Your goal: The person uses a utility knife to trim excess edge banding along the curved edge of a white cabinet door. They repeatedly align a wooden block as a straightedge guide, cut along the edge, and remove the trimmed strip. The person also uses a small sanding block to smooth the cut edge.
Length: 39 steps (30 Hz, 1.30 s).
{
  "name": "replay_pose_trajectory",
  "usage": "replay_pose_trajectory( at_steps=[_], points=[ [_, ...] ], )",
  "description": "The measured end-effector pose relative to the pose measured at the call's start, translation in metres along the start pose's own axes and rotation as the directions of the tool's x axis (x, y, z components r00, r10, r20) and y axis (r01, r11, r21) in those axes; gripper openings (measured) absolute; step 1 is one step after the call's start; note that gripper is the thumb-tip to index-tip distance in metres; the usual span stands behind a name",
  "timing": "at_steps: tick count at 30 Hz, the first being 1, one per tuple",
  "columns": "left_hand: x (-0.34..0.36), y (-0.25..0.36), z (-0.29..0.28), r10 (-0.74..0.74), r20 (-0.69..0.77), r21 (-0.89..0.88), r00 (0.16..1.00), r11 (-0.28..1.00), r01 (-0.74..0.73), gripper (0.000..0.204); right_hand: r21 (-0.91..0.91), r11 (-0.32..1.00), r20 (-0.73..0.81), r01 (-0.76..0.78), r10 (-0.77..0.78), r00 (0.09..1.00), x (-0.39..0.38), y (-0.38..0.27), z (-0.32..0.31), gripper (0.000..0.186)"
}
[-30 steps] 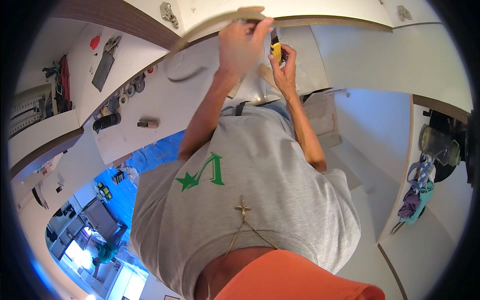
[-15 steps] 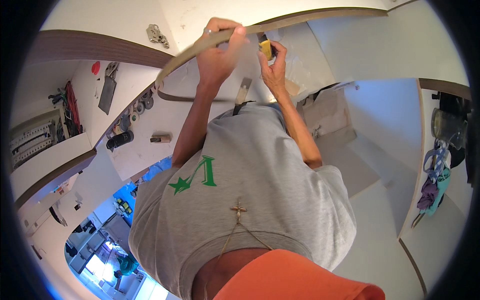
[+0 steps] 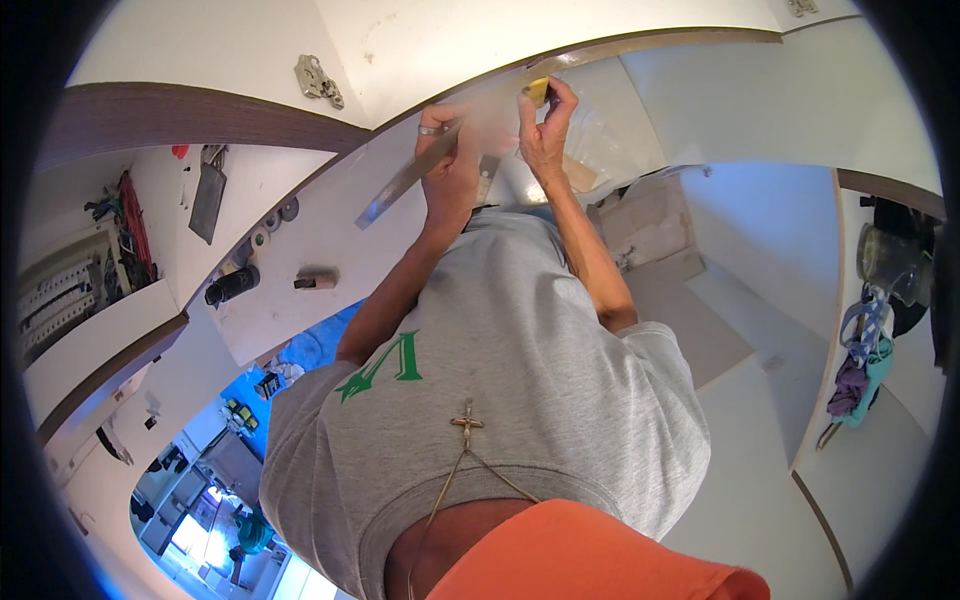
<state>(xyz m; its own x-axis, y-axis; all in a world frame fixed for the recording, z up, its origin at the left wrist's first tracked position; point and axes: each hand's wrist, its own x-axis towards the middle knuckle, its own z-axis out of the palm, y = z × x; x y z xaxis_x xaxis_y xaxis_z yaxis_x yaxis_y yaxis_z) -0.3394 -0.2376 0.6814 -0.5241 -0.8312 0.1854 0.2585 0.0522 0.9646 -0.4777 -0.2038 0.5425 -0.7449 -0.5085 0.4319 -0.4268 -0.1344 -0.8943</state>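
A brown edging strip (image 3: pixel 405 180) passes through my left hand (image 3: pixel 450 170), whose fingers are closed on it. Its pale loose end points down and left, while motion blurs the fingertips. Close by on the right, my right hand (image 3: pixel 545 135) grips a yellow-and-black utility knife (image 3: pixel 537 92) between thumb and fingers; its blade cannot be made out. Both hands are at the curved-looking dark edge (image 3: pixel 640 42) of a white panel, where a strip runs along the rim. Below them lies a pale work surface (image 3: pixel 350 235).
A metal hinge (image 3: pixel 319 82) is fixed to the white panel at upper left. A small block (image 3: pixel 317 278) and a black cylinder (image 3: pixel 232 285) lie on the surface at left, near several rolls. Cloths (image 3: pixel 862 365) hang at right. Clear plastic (image 3: pixel 605 140) lies beyond my right hand.
My left hand has come down and right, toward my right hand. The strip's long loop at left is gone from view; a short straight end shows instead. My right hand has shifted slightly.
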Motion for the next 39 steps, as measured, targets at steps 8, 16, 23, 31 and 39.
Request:
replay_pose_trajectory(
  at_steps=[8,16,23,31,39],
  points=[
    [0.018,0.011,0.000,0.309,0.191,0.252,0.932,0.902,-0.351,0.030,0.061,0.998,-0.068,0.030,-0.026,0.997,0.012,-0.002,0.008,0.049],
    [0.066,0.041,-0.004,0.585,0.383,0.507,0.714,0.514,-0.693,0.031,0.038,0.996,-0.068,0.079,-0.077,0.995,0.023,-0.016,0.015,0.042],
    [0.088,0.054,-0.001,0.283,0.552,0.512,0.785,0.627,-0.587,0.029,0.158,0.983,-0.056,-0.099,0.109,0.992,0.030,-0.006,0.034,0.042],
    [0.090,0.053,0.003,0.332,0.573,0.520,0.749,0.559,-0.646,0.022,-0.020,1.000,-0.087,0.020,-0.022,0.996,0.032,0.001,0.031,0.033],
    [0.087,0.047,0.005,0.372,0.529,0.508,0.763,0.581,-0.636,0.022,-0.067,0.989,-0.059,0.128,-0.132,0.989,0.033,-0.007,0.015,0.029]
  ],
)
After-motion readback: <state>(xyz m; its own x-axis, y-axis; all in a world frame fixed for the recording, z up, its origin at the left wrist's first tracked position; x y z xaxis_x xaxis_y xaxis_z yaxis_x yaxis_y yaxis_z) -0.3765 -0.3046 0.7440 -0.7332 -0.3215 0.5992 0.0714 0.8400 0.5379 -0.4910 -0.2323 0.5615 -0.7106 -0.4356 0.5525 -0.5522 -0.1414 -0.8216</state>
